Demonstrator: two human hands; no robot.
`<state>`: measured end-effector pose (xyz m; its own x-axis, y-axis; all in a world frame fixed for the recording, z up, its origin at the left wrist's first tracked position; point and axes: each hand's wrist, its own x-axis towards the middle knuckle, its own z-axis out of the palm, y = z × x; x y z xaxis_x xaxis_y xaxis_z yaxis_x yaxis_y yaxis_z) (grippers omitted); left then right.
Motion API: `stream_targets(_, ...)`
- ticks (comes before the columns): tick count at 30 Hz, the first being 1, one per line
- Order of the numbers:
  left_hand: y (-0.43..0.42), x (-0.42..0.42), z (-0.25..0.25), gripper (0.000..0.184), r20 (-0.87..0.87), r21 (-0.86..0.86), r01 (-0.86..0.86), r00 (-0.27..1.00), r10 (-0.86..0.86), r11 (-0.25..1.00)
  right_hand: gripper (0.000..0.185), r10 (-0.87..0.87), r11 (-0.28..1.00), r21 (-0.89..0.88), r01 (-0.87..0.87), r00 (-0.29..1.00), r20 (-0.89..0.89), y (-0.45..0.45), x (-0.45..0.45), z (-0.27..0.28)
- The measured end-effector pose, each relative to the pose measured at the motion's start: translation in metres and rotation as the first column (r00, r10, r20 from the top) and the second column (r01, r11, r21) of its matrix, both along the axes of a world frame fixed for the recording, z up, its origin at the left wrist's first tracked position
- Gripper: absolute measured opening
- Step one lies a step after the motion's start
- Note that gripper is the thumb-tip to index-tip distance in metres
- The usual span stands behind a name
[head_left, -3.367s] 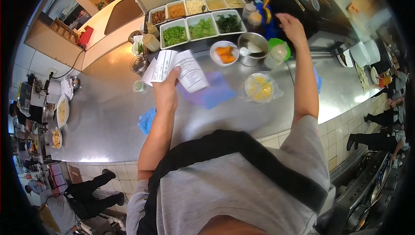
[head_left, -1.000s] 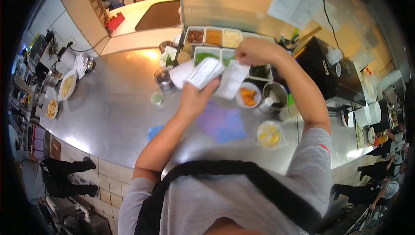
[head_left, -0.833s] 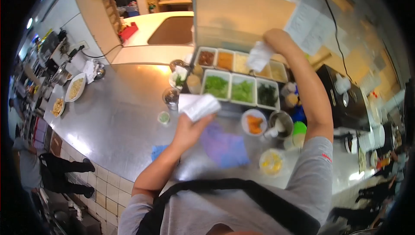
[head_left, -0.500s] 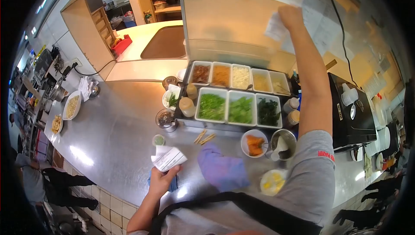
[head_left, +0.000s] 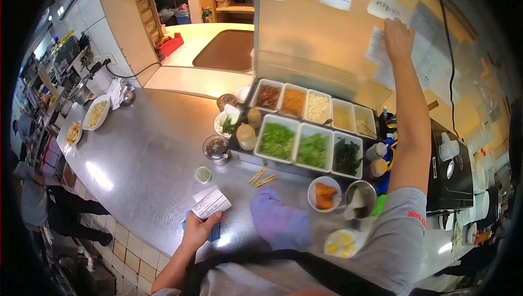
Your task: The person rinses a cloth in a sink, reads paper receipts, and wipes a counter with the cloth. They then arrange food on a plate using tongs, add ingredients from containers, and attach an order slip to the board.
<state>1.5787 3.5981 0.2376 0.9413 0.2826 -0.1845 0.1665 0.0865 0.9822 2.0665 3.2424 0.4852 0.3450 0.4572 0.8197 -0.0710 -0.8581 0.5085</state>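
The left hand (head_left: 199, 232) grips printed slips (head_left: 212, 202) near their lower edge, over the counter (head_left: 147, 181); thin and light, they probably bend and crease easily, so an edge seems the best hold. The right hand (head_left: 399, 40) reaches to the wall (head_left: 321, 40), fingers bent beside another paper (head_left: 377, 46); whether they pinch it, one cannot tell.
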Motion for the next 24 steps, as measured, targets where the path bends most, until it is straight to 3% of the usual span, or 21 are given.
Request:
stream_targets(3,-0.002,0.000,0.001,0.022,0.015,0.001,-0.026,1.000,0.026,1.000,0.009,-0.082,0.996,0.013,0.086,0.981,-0.177,0.004,-0.002,-0.007)
stream_targets(15,-0.002,-0.005,0.000,0.023,0.022,0.064,0.023,0.999,-0.025,0.998,0.007,-0.117,0.983,0.134,0.128,0.989,-0.086,0.014,-0.035,-0.045)
stream_targets(17,-0.003,-0.005,-0.003,0.024,0.061,0.103,0.043,0.997,-0.050,0.994,0.008,-0.013,0.991,0.129,0.022,0.998,-0.067,0.025,-0.051,-0.067)
stream_targets(18,-0.004,-0.008,-0.005,0.024,0.076,0.124,0.053,0.995,-0.062,0.991,0.010,0.136,0.979,0.184,-0.090,0.957,-0.257,0.034,-0.066,-0.079)
stream_targets(19,-0.006,-0.010,-0.003,0.025,0.080,0.131,0.075,0.993,-0.086,0.989,0.012,0.285,0.948,0.261,-0.184,0.856,-0.430,0.054,-0.101,-0.082)
stream_targets(20,-0.008,-0.009,0.003,0.025,0.080,0.139,0.098,0.991,-0.109,0.985,0.017,0.285,0.933,0.359,-0.009,0.629,-0.724,0.077,-0.136,-0.083)
stream_targets(21,-0.011,-0.009,0.008,0.025,0.074,0.146,0.123,0.988,-0.135,0.982,0.025,0.463,0.885,0.437,-0.162,0.409,-0.786,0.083,-0.166,-0.097)
stream_targets(22,-0.014,-0.010,0.013,0.028,0.077,0.091,0.162,0.983,-0.169,0.983,0.035,0.517,0.856,0.512,-0.077,0.072,-0.853,0.097,-0.219,-0.086)
stream_targets(24,-0.024,-0.009,0.020,0.031,0.151,0.034,0.217,0.964,-0.220,0.976,0.037,0.533,0.833,0.553,0.016,-0.288,-0.796,0.114,-0.292,-0.105)
